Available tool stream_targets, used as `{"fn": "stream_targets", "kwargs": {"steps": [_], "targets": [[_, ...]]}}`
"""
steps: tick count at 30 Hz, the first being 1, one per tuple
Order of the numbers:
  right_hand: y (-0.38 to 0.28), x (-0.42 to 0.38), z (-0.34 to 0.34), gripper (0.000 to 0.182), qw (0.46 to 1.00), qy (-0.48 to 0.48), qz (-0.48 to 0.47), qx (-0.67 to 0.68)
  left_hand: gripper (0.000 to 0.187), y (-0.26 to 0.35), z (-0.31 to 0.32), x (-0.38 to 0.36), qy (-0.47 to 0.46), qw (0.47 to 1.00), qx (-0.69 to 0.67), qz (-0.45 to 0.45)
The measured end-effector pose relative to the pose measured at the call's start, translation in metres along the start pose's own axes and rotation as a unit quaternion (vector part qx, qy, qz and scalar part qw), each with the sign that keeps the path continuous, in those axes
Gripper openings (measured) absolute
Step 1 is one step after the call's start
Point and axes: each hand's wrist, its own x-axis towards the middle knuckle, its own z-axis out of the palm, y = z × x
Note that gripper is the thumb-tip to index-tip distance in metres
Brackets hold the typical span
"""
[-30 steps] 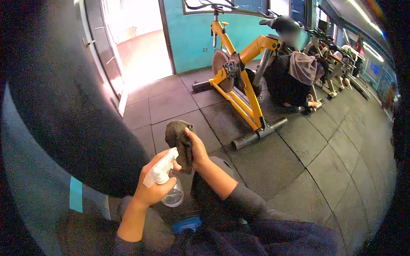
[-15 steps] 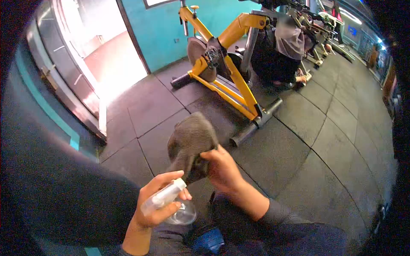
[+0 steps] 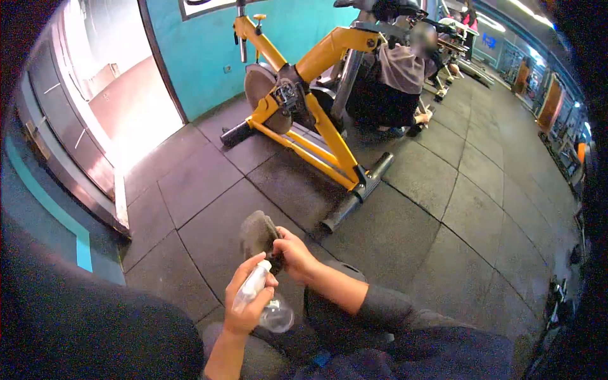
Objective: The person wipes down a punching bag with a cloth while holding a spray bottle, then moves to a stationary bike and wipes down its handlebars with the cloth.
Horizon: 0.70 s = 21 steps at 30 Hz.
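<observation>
The right hand (image 3: 296,258) has drawn closer to the left hand (image 3: 239,313), its grip pinching what seems a grey-brown fabric cloth (image 3: 256,233) beside the white-triggered clear plastic spray bottle (image 3: 277,316) the left clasps.

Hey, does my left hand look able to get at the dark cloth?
Probably yes: your left hand is close to the dark cloth in your right hand, with little in the way. But it's wrapped around the spray bottle, so gripping the cloth would likely mean letting go.
</observation>
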Motion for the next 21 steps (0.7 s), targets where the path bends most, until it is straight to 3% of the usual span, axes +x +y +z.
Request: {"fn": "stream_targets", "kwargs": {"steps": [2, 4, 6, 9, 10, 12, 16, 19, 21], "targets": [[-0.001, 0.018, -0.016, 0.035, 0.992, 0.111, -0.008, 0.052, 0.060, -0.010, 0.005, 0.015, -0.007, 0.999, 0.007, 0.039], [-0.043, -0.002, -0.007, 0.030, 0.979, 0.178, -0.008, 0.103, 0.059, -0.026, 0.008, 0.028, -0.006, 0.998, 0.020, 0.064], [-0.039, 0.007, -0.030, 0.026, 0.983, 0.140, -0.044, 0.110, 0.058, -0.039, 0.011, 0.036, 0.004, 0.994, 0.057, 0.097], [-0.048, -0.013, -0.035, 0.044, 0.985, 0.085, -0.121, 0.090, 0.057, -0.034, 0.022, 0.037, -0.007, 0.991, 0.057, 0.119], [-0.058, -0.029, -0.031, 0.045, 0.982, 0.124, -0.139, 0.020, 0.057, -0.030, 0.027, 0.034, -0.010, 0.991, 0.063, 0.121], [-0.063, -0.050, -0.037, 0.041, 0.968, 0.097, -0.229, -0.029, 0.053, -0.017, 0.039, 0.016, -0.009, 0.988, 0.055, 0.146], [-0.061, -0.091, -0.048, 0.042, 0.972, 0.047, -0.230, 0.009, 0.054, 0.000, 0.051, -0.029, -0.011, 0.979, 0.074, 0.188], [-0.048, -0.134, -0.045, 0.059, 0.969, -0.007, -0.245, 0.039, 0.056, 0.006, 0.057, -0.067, -0.025, 0.992, 0.027, 0.119], [-0.044, -0.174, -0.041, 0.062, 0.970, -0.036, -0.229, 0.067, 0.056, 0.016, 0.066, -0.089, -0.036, 0.992, 0.025, 0.118]]}}
